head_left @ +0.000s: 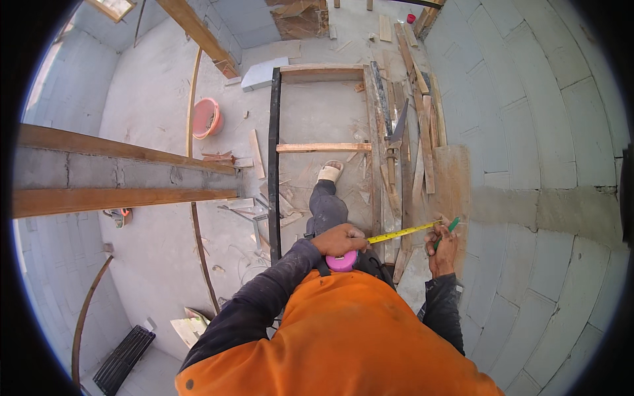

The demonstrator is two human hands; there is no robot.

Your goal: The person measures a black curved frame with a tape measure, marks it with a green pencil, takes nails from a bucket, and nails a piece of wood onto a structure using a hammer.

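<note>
Tape [404,232] lay drawn out before your waist, its case [341,261] held under your curled left hand [340,240], its tip apparently pinched by your right hand [444,252], which gripped a pen [454,225]; measuring seemed under way, marking perhaps left.

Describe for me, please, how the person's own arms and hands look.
The left hand and right hand are bare, without gloves. The left sleeve and right sleeve are dark and long, with pale dusty marks on the left one. An orange garment covers the torso.
</note>
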